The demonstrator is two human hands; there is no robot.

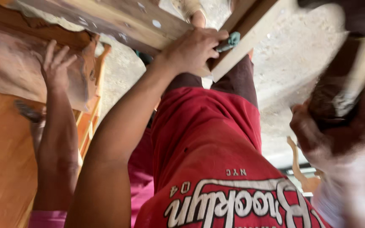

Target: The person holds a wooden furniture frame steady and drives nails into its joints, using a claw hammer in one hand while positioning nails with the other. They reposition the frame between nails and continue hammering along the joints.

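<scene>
My left hand (193,50) reaches forward onto a pale wooden plank (250,40), fingers curled around a small teal object (232,41) pressed against the wood. Blurred at the right edge, my right hand (334,135) grips a dark brush-like tool (339,101) with a light handle. My red printed shirt (208,160) and dark shorts (237,80) fill the middle. At the left, another person's hand (55,67) lies flat with fingers spread on a reddish-brown wooden piece (9,55); that arm ends in a pink sleeve (47,219).
A darker wooden beam (106,21) with pale spots crosses the top. An orange-brown wooden panel (1,160) lies at the lower left beside a wooden frame (91,118). The ground is rough grey concrete (292,55). A curved wooden part (303,175) stands at the right.
</scene>
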